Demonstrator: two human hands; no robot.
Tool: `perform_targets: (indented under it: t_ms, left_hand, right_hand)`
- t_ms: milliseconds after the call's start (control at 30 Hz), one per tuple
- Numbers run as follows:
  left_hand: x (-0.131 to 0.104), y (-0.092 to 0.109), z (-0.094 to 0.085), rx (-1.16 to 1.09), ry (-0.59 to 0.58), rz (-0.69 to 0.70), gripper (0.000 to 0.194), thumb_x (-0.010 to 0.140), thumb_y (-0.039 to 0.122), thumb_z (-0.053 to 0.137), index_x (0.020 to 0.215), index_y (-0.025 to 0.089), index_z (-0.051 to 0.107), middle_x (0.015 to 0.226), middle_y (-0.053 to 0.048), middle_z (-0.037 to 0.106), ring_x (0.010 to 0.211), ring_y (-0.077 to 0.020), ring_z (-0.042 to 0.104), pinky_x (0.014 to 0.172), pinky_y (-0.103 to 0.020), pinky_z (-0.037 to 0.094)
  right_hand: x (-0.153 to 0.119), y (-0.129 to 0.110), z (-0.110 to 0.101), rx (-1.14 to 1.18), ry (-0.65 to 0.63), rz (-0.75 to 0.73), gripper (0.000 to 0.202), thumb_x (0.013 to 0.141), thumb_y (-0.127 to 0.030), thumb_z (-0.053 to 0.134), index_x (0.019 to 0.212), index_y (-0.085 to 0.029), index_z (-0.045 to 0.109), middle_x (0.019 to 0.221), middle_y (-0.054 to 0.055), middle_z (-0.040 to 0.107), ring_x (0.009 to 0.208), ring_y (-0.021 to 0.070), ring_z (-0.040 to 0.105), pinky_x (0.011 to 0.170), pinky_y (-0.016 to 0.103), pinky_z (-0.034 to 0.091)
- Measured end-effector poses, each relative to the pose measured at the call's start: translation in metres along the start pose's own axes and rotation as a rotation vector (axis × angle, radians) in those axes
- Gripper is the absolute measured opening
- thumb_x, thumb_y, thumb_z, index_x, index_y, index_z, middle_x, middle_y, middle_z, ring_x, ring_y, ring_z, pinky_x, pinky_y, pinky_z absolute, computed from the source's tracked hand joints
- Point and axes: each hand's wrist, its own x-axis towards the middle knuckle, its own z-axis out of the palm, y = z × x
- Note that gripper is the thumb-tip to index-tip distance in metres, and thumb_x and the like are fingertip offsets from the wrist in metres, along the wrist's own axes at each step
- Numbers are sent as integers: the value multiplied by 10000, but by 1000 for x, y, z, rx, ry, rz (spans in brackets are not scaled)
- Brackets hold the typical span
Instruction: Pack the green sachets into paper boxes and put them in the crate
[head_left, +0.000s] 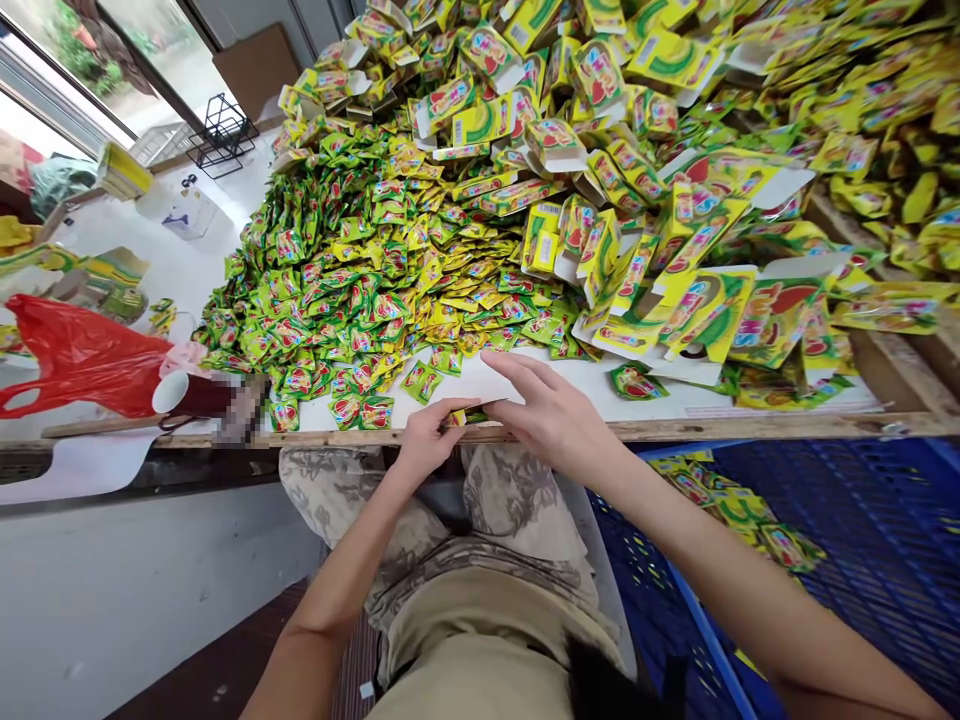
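Observation:
At the table's front edge, my left hand [431,435] is closed on a small yellow-green box, seen edge-on and mostly hidden by the fingers. Just right of it, my right hand [551,410] has its fingers apart, the fingertips beside the box's far end; its thumb side is partly hidden. Beyond both hands lies a large heap of small green and yellow packets [337,300]. A few loose packets [421,381] lie close to my left hand. Yellow printed boxes [705,310], several with white flaps raised, are piled to the right and behind.
A red plastic bag [82,350] and a white cup [171,392] are at the left. The wooden rim [720,428] runs along the table front. Below right stands a blue crate [885,500] with boxes in it. A black wire frame [223,135] is farther back.

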Motion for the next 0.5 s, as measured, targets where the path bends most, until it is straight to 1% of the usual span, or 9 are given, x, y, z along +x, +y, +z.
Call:
perform_targets:
  t_ms: [100, 167, 233, 300, 400, 500]
  left_hand:
    - [0, 1, 0, 31, -12, 23, 385, 782, 91, 595, 1136, 232, 656, 1093, -23, 715, 999, -161, 664, 910, -286, 505]
    - [0, 1, 0, 36, -13, 50, 397, 767, 54, 569, 1119, 212, 660, 1085, -32, 720, 998, -162, 666, 906, -285, 509]
    - [0, 0, 1, 39, -8, 67, 398, 757, 42, 563, 1110, 199, 661, 1076, -40, 722, 989, -163, 669, 893, -281, 514]
    - [-1, -2, 2, 49, -5, 60, 394, 755, 47, 572, 1108, 199, 658, 1063, -39, 725, 963, -162, 672, 873, -278, 518]
    - [-1, -6, 2, 48, -7, 42, 373, 766, 94, 604, 1118, 213, 650, 1049, -28, 725, 936, -159, 669, 855, -273, 515]
    - [0, -6, 2, 31, -11, 33, 341, 786, 158, 623, 1122, 212, 642, 1058, -29, 719, 938, -161, 664, 855, -272, 507]
  right_hand:
    - [6, 0, -1, -25, -96, -28, 132, 839, -136, 571, 797, -147, 696, 1437, 163, 449, 1330, 319, 390, 1027, 495, 436]
    - [10, -2, -3, -49, -163, -55, 123, 823, -142, 599, 760, -135, 704, 1415, 180, 476, 1317, 332, 411, 1016, 496, 437]
    - [15, -5, -4, -79, -205, -85, 118, 815, -142, 613, 754, -122, 712, 1385, 196, 506, 1295, 334, 440, 998, 481, 446]
    - [18, -7, -5, -99, -210, -128, 115, 818, -136, 610, 785, -117, 718, 1359, 188, 535, 1276, 324, 463, 979, 460, 459]
    - [17, -7, -2, -89, -167, -183, 129, 841, -131, 583, 844, -112, 710, 1299, 159, 585, 1238, 310, 491, 961, 442, 476]
    - [11, -5, 3, -53, -109, -172, 171, 881, -120, 512, 855, -107, 680, 1203, 153, 623, 1197, 287, 513, 948, 423, 493]
